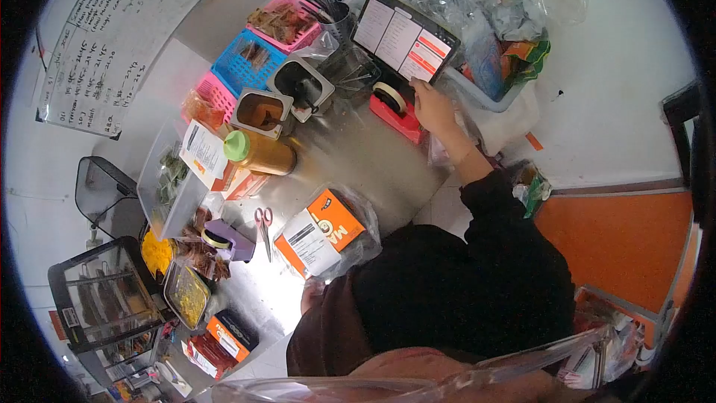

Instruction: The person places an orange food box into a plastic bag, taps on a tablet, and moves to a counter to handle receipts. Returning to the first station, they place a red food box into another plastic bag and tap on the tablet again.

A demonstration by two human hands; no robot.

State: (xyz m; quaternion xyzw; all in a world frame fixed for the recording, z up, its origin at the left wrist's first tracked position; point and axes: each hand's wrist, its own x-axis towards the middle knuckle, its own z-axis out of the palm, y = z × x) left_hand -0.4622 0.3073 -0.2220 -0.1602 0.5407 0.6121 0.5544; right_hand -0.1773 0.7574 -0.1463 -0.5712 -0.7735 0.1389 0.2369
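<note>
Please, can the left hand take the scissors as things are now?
Probably yes. The left hand looks near the scissors, which lie uncovered on the table. The orange box sits close beside them, so the hand may need to pass around its corner.

- Harsh white glare burns out the surface just beside the left grip, while a duller sheen spreads between both grips.
- A lit screen glows beside the right grip, its small text soft.
- Black clothing between the grips loses detail in shadow.
- Fisheye distortion bends the whiteboard, well apart from either grip; black vignetting rings the frame.
- Clear plastic, nearer the lens than either grip, blurs out of focus.
</note>
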